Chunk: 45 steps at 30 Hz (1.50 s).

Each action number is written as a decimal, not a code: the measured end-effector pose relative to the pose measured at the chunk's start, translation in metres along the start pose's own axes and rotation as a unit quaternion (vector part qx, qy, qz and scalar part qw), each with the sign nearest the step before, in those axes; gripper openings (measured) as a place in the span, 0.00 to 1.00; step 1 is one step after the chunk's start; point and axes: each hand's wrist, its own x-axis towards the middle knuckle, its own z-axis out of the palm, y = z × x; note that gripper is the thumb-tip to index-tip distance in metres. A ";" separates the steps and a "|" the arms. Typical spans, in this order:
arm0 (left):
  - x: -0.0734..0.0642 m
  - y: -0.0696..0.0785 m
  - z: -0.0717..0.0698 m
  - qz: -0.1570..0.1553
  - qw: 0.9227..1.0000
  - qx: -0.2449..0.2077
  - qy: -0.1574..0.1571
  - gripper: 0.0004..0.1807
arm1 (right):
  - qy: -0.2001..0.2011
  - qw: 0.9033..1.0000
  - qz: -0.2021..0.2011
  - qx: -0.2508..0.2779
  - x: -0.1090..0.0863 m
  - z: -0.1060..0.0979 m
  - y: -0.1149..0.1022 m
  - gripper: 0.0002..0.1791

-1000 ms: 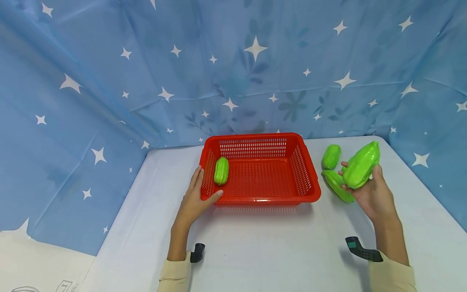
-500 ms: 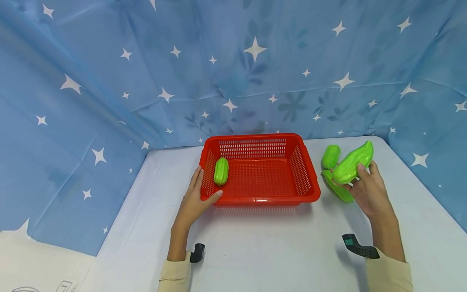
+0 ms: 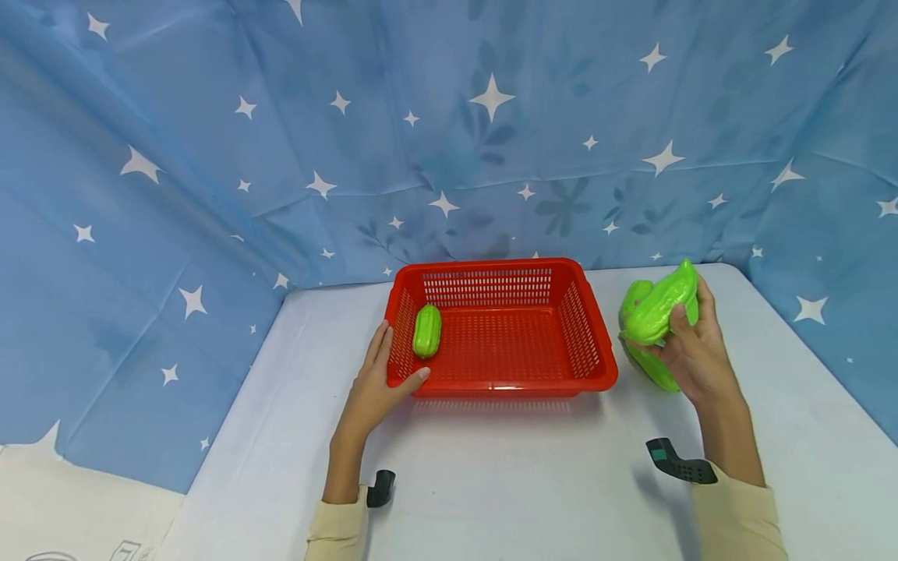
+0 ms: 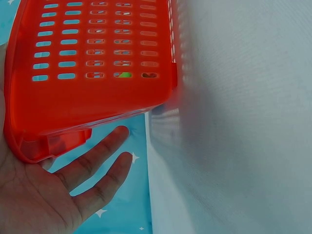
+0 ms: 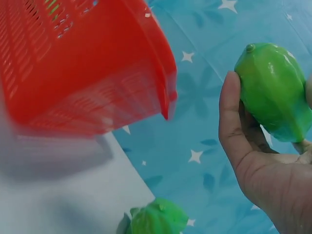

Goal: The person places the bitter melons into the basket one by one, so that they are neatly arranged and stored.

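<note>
My right hand (image 3: pixel 698 354) grips a bright green, ridged, gourd-shaped fruit (image 3: pixel 658 313) raised above the right side of the table. In the right wrist view, the held fruit (image 5: pixel 273 90) is glossy with a small nub at one end, and fingers and thumb are round it. Beneath it, partly hidden, lie a similar green fruit (image 3: pixel 634 291) and a longer one (image 3: pixel 654 371). At the near left corner of the red plastic basket (image 3: pixel 491 386) rests my left hand (image 3: pixel 375 389), fingers along the left rim and thumb at the front. Inside, by the left wall, lies another green fruit (image 3: pixel 426 331).
The basket stands near the back edge of the white table (image 3: pixel 505 467). A blue curtain with white stars (image 3: pixel 491 156) hangs behind and along the sides. Black straps with small modules (image 3: pixel 680 461) sit at both wrists.
My right hand has moved left with the fruit, which now overlaps the fruits lying on the table. The fruit has been turned in the fingers. My left hand and the basket have stayed put.
</note>
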 end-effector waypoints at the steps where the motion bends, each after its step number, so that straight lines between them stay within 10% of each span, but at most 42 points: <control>1: 0.000 0.000 0.000 0.002 1.000 0.000 0.000 0.57 | -0.002 1.000 0.005 -0.005 0.002 0.002 -0.001 0.36; 24: -0.001 -0.002 0.002 -0.012 1.000 -0.001 -0.015 0.58 | -0.153 0.970 0.140 -0.128 0.063 0.078 -0.009 0.48; 45: 0.001 -0.003 0.000 -0.010 1.000 -0.008 -0.009 0.58 | -0.180 0.943 0.258 -0.110 0.115 0.145 0.026 0.49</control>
